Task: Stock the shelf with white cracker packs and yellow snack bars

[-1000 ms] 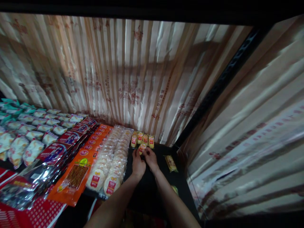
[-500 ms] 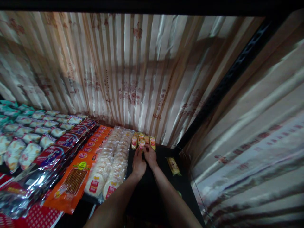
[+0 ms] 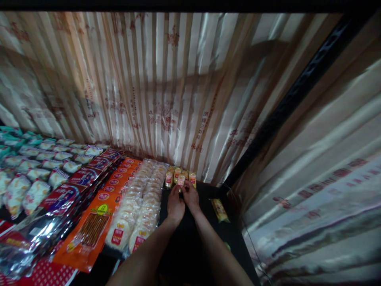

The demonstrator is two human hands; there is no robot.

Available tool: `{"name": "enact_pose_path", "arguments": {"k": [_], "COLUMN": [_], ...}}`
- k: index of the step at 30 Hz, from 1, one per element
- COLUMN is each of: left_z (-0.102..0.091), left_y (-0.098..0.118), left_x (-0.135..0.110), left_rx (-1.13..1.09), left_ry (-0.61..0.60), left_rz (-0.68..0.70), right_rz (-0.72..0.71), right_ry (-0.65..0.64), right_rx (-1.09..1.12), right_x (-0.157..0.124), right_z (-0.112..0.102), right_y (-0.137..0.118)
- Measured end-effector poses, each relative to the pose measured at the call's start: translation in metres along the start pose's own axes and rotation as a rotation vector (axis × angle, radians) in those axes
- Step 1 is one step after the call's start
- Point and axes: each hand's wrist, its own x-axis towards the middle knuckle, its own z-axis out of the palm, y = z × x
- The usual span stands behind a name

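Observation:
Both my hands meet around one small yellow snack packet (image 3: 180,180) with a pink-red label, at the back of the black shelf (image 3: 184,246). My left hand (image 3: 175,205) pinches its left side, and my right hand (image 3: 191,196) has its fingers closed at its right side. Behind and beside it stand several similar yellow packets, among them a left one (image 3: 169,179) and a right one (image 3: 192,179). The lower part of the held packet is partly covered by my fingers.
Left of my hands run two rows of clear-wrapped round crackers (image 3: 145,194), then orange stick-snack bags (image 3: 95,222), dark red-and-blue bags (image 3: 64,194) and small white packets (image 3: 37,194). A lone yellow packet (image 3: 219,210) lies to the right. A black post (image 3: 285,107) and a pleated curtain (image 3: 166,79) border the shelf.
The packet between my hands now stands more upright, its label facing me. My hands have barely shifted; the view has moved slightly.

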Motion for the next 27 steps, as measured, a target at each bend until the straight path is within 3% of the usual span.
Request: {"name": "enact_pose_path", "arguments": {"k": [5,9,19,27], "left_z": [-0.004,-0.008,-0.01,-0.01], "left_y": [0.001,-0.002,-0.002,-0.002], "left_x": [0.008,0.014,0.013,0.011], "left_rx": [0.07,0.148,0.195,0.162], "left_ry": [0.074,0.062,0.056,0.042], "left_rz": [-0.048,-0.065,-0.074,-0.068], "right_rz": [-0.032,-0.055,-0.147,-0.119], "right_ry": [-0.027,-0.017,0.161,0.106], "right_rx": [0.041,0.029,0.047,-0.018], "right_x": [0.008,0.011,0.007,-0.001], "right_z": [0.004,0.014,0.033,0.024], "right_y": [-0.001,0.001,0.006,-0.002]}}
